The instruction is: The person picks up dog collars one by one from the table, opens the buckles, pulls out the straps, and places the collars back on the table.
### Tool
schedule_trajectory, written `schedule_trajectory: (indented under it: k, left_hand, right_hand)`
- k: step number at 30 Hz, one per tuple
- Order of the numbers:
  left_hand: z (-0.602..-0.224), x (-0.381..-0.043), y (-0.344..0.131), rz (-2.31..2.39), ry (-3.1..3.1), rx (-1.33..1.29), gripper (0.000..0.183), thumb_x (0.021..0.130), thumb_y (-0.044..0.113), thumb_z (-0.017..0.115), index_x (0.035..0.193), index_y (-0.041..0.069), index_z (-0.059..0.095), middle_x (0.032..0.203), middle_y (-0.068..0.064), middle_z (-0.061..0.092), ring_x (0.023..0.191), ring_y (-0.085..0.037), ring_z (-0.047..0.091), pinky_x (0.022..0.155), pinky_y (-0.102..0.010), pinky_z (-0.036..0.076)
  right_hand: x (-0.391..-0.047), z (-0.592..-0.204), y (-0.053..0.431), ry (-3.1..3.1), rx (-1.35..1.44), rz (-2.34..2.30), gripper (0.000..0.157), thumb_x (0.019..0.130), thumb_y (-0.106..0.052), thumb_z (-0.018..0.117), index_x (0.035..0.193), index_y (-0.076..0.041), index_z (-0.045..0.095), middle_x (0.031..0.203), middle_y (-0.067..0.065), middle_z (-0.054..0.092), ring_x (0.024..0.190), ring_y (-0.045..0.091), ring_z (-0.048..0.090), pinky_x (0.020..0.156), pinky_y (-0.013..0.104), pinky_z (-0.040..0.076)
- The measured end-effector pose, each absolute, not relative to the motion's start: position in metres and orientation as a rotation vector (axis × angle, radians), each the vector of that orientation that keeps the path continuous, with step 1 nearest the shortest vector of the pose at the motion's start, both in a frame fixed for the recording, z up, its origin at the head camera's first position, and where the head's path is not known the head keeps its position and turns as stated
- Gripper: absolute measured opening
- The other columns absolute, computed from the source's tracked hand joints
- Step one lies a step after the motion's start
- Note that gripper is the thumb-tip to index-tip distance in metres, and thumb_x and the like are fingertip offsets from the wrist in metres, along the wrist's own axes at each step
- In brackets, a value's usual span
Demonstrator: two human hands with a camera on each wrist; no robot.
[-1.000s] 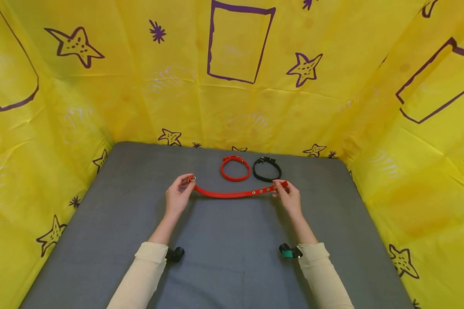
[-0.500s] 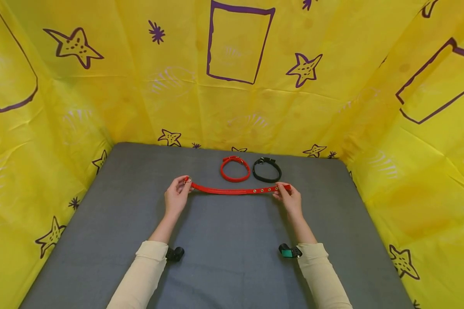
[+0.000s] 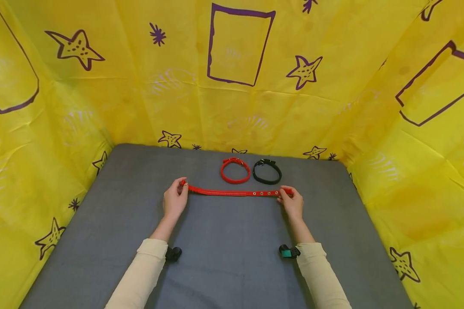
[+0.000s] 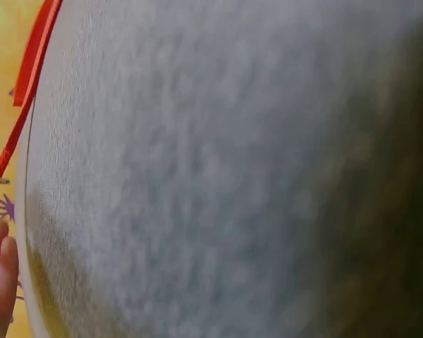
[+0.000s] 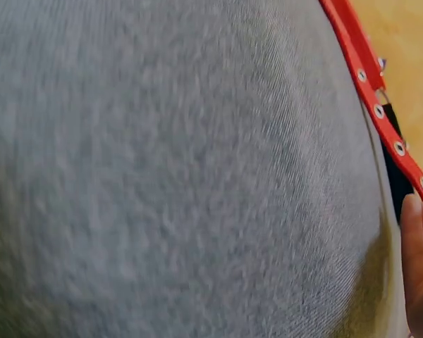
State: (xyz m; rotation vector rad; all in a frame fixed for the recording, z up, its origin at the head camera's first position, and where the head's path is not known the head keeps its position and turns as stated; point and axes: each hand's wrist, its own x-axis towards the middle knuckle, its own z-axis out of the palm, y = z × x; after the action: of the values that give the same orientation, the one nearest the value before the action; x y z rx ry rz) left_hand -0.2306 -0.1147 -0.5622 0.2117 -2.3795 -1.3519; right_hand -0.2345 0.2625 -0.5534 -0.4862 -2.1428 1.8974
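Observation:
Stretched nearly straight between both hands is an unbuckled red collar with metal eyelets along its right part. My left hand pinches its buckle end, and the fingers partly hide the buckle. At the other end my right hand pinches the tip past the eyelets. In the right wrist view the eyeleted strap runs down to the fingertips. The left wrist view catches only some fingers and a stretch of the red strap.
Behind the held strap, a buckled red collar and a buckled black collar lie side by side as loops on the grey table. Yellow patterned cloth walls the back and both sides.
The hands have drawn slightly apart, the left one leftward and the right one rightward. The sagging red collar between them has straightened.

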Motion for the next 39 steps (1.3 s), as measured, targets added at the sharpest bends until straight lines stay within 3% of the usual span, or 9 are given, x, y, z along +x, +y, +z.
schedule_trajectory:
  k: [3, 7, 11, 14, 19, 23, 29, 39]
  left_hand:
    - [-0.560, -0.232, -0.118, -1.208, -2.479, 0.228, 0.024, 0.094, 0.021, 0.060, 0.116, 0.014, 0.068, 0.095, -0.008, 0.067, 0.084, -0.027, 0.063, 0.064, -0.047, 0.047]
    - [-0.559, -0.235, -0.122, -1.095, -2.592, 0.221, 0.027, 0.092, 0.019, 0.060, 0.119, 0.015, 0.065, 0.107, -0.009, 0.065, 0.097, -0.030, 0.061, 0.071, -0.054, 0.049]
    - [-0.558, -0.237, -0.124, -0.999, -2.627, 0.148, 0.029, 0.091, 0.013, 0.062, 0.119, 0.014, 0.065, 0.113, -0.010, 0.064, 0.103, -0.032, 0.058, 0.072, -0.056, 0.049]
    - [-0.559, -0.237, -0.125, -0.923, -2.593, 0.080, 0.022, 0.089, 0.009, 0.065, 0.110, 0.012, 0.070, 0.110, -0.011, 0.065, 0.101, -0.033, 0.057, 0.072, -0.054, 0.050]
    - [-0.559, -0.238, -0.127, -0.820, -2.523, 0.042, 0.011, 0.084, 0.005, 0.072, 0.094, 0.010, 0.073, 0.109, -0.013, 0.062, 0.104, -0.034, 0.054, 0.078, -0.054, 0.047]
    - [-0.557, -0.237, -0.129, -0.798, -2.517, 0.079, 0.009, 0.081, 0.007, 0.076, 0.090, 0.009, 0.073, 0.111, -0.013, 0.061, 0.108, -0.035, 0.050, 0.081, -0.056, 0.043]
    - [-0.555, -0.235, -0.133, -0.753, -2.609, 0.103, 0.009, 0.084, 0.013, 0.076, 0.091, 0.008, 0.075, 0.114, -0.015, 0.060, 0.113, -0.035, 0.046, 0.085, -0.055, 0.040]
    - [-0.557, -0.236, -0.135, -0.719, -2.798, 0.156, 0.020, 0.091, 0.020, 0.069, 0.108, 0.012, 0.077, 0.129, -0.018, 0.058, 0.123, -0.036, 0.041, 0.090, -0.057, 0.038]
  right_hand:
    - [-0.237, -0.558, 0.267, -2.245, -0.485, 1.707, 0.021, 0.092, -0.008, 0.068, 0.110, 0.002, 0.069, 0.091, 0.019, 0.067, 0.062, 0.012, 0.067, 0.058, 0.019, 0.054]
    - [-0.240, -0.562, 0.274, -2.386, -0.481, 1.421, 0.018, 0.090, -0.012, 0.068, 0.107, -0.005, 0.072, 0.089, 0.017, 0.071, 0.067, 0.018, 0.069, 0.059, 0.017, 0.050]
    - [-0.240, -0.563, 0.279, -2.461, -0.484, 1.260, 0.018, 0.089, -0.014, 0.069, 0.105, -0.007, 0.072, 0.090, 0.015, 0.071, 0.080, 0.029, 0.064, 0.070, 0.030, 0.047]
    - [-0.240, -0.563, 0.282, -2.476, -0.484, 1.223, 0.018, 0.087, -0.013, 0.069, 0.104, -0.006, 0.072, 0.091, 0.016, 0.070, 0.083, 0.032, 0.061, 0.073, 0.039, 0.044]
    - [-0.241, -0.564, 0.287, -2.504, -0.458, 1.136, 0.016, 0.085, -0.011, 0.071, 0.100, -0.004, 0.072, 0.085, 0.017, 0.067, 0.079, 0.031, 0.059, 0.071, 0.040, 0.043]
    - [-0.241, -0.565, 0.290, -2.541, -0.383, 1.011, 0.014, 0.084, -0.009, 0.072, 0.094, 0.000, 0.072, 0.086, 0.019, 0.064, 0.081, 0.035, 0.057, 0.074, 0.044, 0.042]
    - [-0.238, -0.565, 0.292, -2.578, -0.283, 0.883, 0.013, 0.083, -0.008, 0.074, 0.092, 0.001, 0.075, 0.098, 0.023, 0.066, 0.090, 0.045, 0.055, 0.080, 0.052, 0.043]
    - [-0.237, -0.563, 0.292, -2.617, -0.282, 0.865, 0.014, 0.085, -0.010, 0.073, 0.094, 0.000, 0.076, 0.099, 0.023, 0.067, 0.090, 0.044, 0.055, 0.078, 0.052, 0.044]
